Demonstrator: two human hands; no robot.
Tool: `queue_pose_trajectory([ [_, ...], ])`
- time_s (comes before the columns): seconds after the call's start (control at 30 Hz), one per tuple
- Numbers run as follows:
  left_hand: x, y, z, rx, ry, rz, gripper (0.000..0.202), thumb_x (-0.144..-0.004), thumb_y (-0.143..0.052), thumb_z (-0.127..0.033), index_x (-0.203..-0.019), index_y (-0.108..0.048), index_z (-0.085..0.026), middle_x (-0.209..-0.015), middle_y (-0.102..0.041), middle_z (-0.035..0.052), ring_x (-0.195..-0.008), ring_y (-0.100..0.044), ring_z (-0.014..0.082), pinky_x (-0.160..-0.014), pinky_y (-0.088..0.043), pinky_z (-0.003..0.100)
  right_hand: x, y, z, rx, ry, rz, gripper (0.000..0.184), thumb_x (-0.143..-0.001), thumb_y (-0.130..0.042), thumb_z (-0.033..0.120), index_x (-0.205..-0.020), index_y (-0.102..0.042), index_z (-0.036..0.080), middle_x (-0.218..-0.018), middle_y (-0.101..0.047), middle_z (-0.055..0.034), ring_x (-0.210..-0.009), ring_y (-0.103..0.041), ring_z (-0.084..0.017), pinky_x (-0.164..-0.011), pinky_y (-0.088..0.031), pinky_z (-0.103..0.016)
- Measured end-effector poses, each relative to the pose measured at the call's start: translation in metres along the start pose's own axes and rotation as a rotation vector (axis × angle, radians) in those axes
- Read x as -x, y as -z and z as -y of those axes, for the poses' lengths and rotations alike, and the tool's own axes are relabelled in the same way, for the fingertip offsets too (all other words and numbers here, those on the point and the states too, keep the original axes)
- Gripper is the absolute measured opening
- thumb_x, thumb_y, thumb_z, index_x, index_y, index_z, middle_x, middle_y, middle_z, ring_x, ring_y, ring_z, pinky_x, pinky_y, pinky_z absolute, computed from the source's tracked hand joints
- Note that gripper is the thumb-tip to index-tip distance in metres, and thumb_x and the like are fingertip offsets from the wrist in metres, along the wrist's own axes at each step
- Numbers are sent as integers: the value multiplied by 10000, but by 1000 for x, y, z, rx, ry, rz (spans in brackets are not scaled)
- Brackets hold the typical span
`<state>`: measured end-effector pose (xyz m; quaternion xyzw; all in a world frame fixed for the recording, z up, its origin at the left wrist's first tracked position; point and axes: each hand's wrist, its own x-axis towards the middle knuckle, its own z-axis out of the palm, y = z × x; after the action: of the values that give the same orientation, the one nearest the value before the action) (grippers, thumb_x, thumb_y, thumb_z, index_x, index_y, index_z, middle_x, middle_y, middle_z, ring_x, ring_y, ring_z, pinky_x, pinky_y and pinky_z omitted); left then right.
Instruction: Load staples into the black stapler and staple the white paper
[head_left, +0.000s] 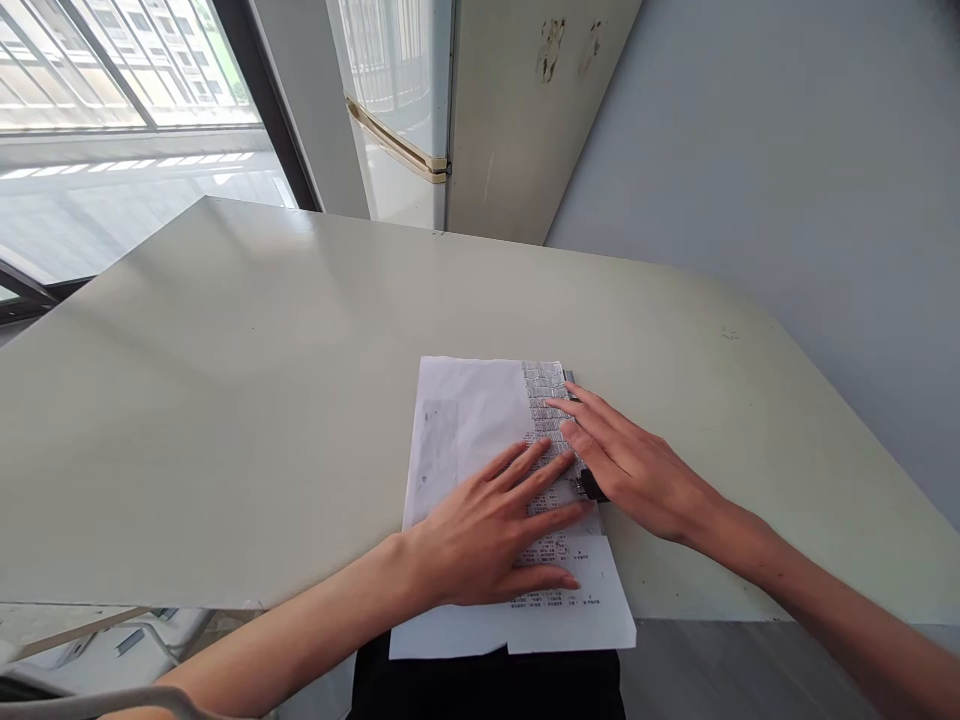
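Note:
A white printed sheet of paper (480,400) lies at the table's front edge, its lower end jutting out over my lap. Small dense print runs down its right side, and faint marks show through on the left. My left hand (495,530) rests flat on the sheet with its fingers spread. At the sheet's right edge, my right hand (637,465) has its fingers stretched out, the tips touching the printed strip. A black object (592,486) pokes out beneath my right hand at that edge; its kind is mostly hidden. A narrow grey edge shows near the sheet's top right corner.
The pale table (262,400) extends on all sides of the sheet. Behind it stand a white fridge (495,130) and a grey wall (787,130). A window (127,70) is at the upper left, and a white chair (135,645) is below the table at lower left.

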<state>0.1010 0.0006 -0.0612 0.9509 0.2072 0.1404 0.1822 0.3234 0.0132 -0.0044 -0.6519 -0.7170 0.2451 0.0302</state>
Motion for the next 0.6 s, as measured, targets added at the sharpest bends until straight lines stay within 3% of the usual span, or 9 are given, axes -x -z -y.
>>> queue_pose_trajectory([
  [0.37,-1,-1,-2,-5,0,7,656,-1069,-497,-598,-1576,-501,-181,-1751,-217,141,-1624,-114,362,-1331,-196,539,-1,-7,1,94,29,-20,591,-1095,-227,612,-1566,-504,387,-1737,-335,36,-1592,-337,-319,-1236,-410,-596],
  [0.6,0,-4,-1,20,-1,-39,622,-1071,-503,-587,-1577,-502,-224,-1767,-174,97,-1627,-128,357,-1330,-212,531,0,-2,2,28,-3,22,615,-1086,-179,650,-1575,-477,425,-1744,-308,74,-1587,-355,-303,-1232,-417,-596],
])
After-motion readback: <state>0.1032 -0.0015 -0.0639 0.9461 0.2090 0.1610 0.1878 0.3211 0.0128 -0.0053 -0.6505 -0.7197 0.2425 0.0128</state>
